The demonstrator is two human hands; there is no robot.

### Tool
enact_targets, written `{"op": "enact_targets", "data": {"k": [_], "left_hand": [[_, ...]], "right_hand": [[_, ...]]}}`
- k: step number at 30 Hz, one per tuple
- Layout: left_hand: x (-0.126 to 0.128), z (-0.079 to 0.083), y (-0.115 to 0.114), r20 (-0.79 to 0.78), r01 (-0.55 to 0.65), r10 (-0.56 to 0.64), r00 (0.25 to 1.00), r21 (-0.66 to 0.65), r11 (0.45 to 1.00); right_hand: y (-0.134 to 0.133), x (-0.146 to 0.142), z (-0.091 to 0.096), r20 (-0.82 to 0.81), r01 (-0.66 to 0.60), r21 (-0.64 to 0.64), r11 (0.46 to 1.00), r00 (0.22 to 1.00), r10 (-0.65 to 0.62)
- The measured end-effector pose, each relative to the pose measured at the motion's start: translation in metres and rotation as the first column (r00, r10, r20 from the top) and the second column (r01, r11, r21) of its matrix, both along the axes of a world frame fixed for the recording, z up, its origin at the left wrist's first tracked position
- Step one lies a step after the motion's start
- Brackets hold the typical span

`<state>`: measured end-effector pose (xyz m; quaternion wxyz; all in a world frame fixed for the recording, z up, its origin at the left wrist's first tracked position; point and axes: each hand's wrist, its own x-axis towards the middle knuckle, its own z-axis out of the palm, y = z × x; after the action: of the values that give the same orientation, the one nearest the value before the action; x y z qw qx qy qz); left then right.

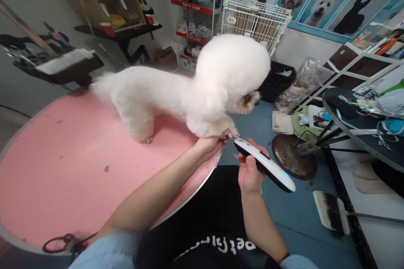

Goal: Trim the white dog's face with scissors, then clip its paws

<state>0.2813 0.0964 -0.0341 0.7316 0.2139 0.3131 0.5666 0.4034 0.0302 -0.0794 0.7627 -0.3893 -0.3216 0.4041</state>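
A fluffy white dog (176, 92) stands on a round pink grooming table (78, 168), its head toward the right. My left hand (212, 145) is closed around one of its front paws (232, 133) at the table's edge and holds it raised. In my right hand (252, 170) is a white and black hair clipper (268, 164) with a small blue light on its body. The clipper's blade end is right at the paw; whether it touches the fur I cannot tell. Part of my left fingers is hidden under the leg.
Scissors (67, 241) lie at the table's near left edge. A tool tray (59, 65) is at the left. To the right are a small dark round table (347, 122) with supplies, a dustpan (328, 214) and a black bin (277, 82). A wire cage (252, 19) stands behind.
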Motion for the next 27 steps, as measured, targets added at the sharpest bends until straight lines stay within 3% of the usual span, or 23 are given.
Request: {"op": "enact_targets", "data": {"k": [5,12,18,22,27], "left_hand": [[0.003,0.0,-0.001,-0.024,0.02,-0.019,1.0,0.004,1.0],[0.005,0.005,-0.002,-0.019,-0.008,0.009,1.0,0.031,0.999],[0.005,0.008,-0.003,-0.042,-0.039,0.043,0.998,0.081,0.996],[0.004,0.01,-0.002,-0.031,-0.114,0.116,0.993,0.076,0.991],[0.007,0.014,-0.003,0.011,-0.116,0.116,0.993,0.005,0.993]], "right_hand": [[0.001,-0.007,-0.001,0.118,0.012,0.019,1.0,0.993,-0.014],[-0.008,-0.025,0.001,0.258,0.091,0.172,0.981,0.957,-0.134],[-0.014,-0.052,-0.001,0.244,0.074,0.206,0.976,0.962,-0.124],[-0.015,-0.047,0.005,0.286,0.139,0.228,0.964,0.937,-0.202],[-0.011,-0.026,0.008,0.181,-0.019,0.166,0.986,0.983,-0.012]]}}
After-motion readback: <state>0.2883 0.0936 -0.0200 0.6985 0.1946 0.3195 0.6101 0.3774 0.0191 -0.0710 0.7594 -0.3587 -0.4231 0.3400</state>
